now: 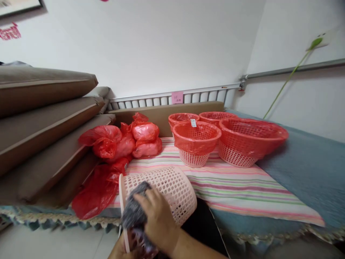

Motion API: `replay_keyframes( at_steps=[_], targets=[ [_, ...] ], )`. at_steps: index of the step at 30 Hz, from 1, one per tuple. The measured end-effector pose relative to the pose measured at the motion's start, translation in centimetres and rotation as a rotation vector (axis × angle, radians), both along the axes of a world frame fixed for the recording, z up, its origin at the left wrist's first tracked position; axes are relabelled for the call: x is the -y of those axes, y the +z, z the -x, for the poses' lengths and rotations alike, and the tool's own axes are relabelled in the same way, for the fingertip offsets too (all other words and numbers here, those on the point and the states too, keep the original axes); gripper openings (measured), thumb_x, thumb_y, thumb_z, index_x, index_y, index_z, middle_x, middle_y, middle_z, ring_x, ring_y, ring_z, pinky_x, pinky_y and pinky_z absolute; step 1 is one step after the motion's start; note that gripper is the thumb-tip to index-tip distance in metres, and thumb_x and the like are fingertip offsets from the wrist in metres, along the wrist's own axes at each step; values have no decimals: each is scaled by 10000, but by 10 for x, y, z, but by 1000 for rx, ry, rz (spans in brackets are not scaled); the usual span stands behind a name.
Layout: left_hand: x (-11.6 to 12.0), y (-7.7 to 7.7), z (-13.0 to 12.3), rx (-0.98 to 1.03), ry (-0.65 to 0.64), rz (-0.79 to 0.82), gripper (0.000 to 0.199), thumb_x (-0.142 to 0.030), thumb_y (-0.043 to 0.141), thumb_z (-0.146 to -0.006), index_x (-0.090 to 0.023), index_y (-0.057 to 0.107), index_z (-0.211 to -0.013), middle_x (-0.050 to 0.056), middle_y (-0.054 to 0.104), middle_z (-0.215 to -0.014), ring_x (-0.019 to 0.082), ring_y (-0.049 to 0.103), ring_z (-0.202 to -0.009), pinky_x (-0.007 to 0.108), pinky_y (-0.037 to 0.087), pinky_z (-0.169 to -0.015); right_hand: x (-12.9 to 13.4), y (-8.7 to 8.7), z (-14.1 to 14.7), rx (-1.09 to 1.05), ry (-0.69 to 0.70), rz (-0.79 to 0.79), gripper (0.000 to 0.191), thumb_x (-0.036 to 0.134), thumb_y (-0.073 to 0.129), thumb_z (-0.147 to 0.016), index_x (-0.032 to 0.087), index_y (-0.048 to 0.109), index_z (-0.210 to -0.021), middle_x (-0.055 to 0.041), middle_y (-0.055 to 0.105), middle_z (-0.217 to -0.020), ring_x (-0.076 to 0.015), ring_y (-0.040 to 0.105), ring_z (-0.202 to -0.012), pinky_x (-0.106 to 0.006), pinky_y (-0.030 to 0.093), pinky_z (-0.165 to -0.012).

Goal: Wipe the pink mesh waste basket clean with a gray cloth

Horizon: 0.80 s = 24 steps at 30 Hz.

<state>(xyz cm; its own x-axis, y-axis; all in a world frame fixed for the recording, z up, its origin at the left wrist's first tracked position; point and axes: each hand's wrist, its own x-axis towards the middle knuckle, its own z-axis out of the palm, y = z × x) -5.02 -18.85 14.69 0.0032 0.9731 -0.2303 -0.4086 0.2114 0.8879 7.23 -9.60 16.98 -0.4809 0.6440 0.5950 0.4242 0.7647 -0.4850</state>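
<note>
A pale pink perforated basket [179,190] lies on its side near the front edge of the bed, its open rim facing left. My right hand [161,219] is closed on a grey cloth [134,210] and presses it against the basket's side near the rim. Low in the view, my left hand [122,250] is at the lower part of the rim; its fingers are mostly hidden behind the basket. More of the cloth and some red plastic show inside the rim.
Several baskets lined with red plastic [197,138] stand on the striped cloth [231,183]. Red plastic bundles [145,138] lie at the left, beside stacked brown cushions [48,136]. A white radiator [151,100] with a pink note runs along the wall.
</note>
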Motion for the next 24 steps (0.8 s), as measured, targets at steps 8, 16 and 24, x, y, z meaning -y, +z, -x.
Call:
replay_keyframes(
  at_steps=[8, 16, 24],
  targets=[
    [-6, 20, -3, 162, 25, -147, 836, -207, 858, -535, -197, 502, -1291, 159, 600, -1289, 357, 543, -1196, 473, 413, -1013, -80, -3, -85, 66, -411, 29, 545, 47, 442, -681, 148, 572, -1201, -119, 590, -1095, -289, 491, -1099, -460, 413, -973],
    [-17, 15, -12, 44, 68, -204, 724, -282, 862, -517, -222, 596, -1189, 89, 712, -1076, 331, 615, -1078, 439, 447, -989, 13, 8, -4, -112, 101, -66, 723, 46, 443, -551, 188, 469, -1259, -71, 611, -1148, -233, 537, -1108, -402, 433, -973],
    [-1, -4, -15, 174, -38, -138, 748, -273, 830, -606, -225, 526, -1288, 121, 631, -1258, 343, 505, -1242, 479, 313, -1098, -55, 74, 66, 71, 19, 138, 404, 24, 514, -648, 204, 613, -996, -56, 666, -973, -236, 591, -968, -352, 472, -887]
  ],
)
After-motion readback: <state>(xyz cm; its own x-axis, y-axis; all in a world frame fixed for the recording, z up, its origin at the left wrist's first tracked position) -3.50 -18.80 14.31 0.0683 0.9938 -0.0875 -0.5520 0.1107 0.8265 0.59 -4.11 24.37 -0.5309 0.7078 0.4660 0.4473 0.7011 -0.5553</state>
